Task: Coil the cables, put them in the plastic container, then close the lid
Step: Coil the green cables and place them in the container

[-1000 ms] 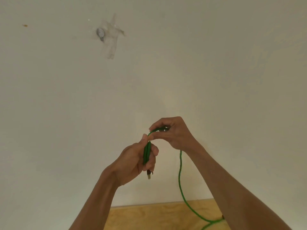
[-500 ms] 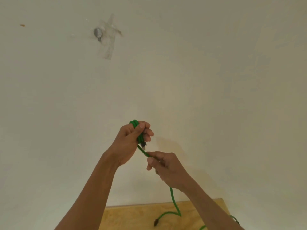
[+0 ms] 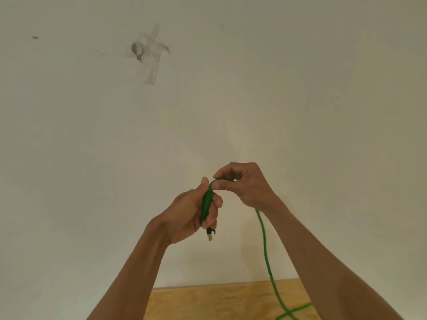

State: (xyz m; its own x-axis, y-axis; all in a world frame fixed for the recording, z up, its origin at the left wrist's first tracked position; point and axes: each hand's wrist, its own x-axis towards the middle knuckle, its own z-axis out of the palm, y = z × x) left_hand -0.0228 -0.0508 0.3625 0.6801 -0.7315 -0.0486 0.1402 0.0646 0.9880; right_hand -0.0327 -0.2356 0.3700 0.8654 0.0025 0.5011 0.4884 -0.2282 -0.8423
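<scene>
Both hands [image 3: 184, 215] [image 3: 247, 185] grip green cable [image 3: 265, 250] (above table edge [image 3: 208, 288]).

Plain indoor room, type unclear: bare off-white wall [image 3: 300, 88] fills most of frame, small metal hook [image 3: 137, 50] taped at upper left, pale plywood surface [image 3: 219, 301] along bottom edge.

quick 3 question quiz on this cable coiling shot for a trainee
1. True or false: the left hand holds a bundle of loops of the green cable.
2. Which hand pinches the cable at the top of the loop? A) left B) right C) neither
3. What sticks out below the left hand's fingers?

Key
1. True.
2. B: the right hand pinches it, and the slack trails down to the wooden table.
3. The cable's plug.
</scene>
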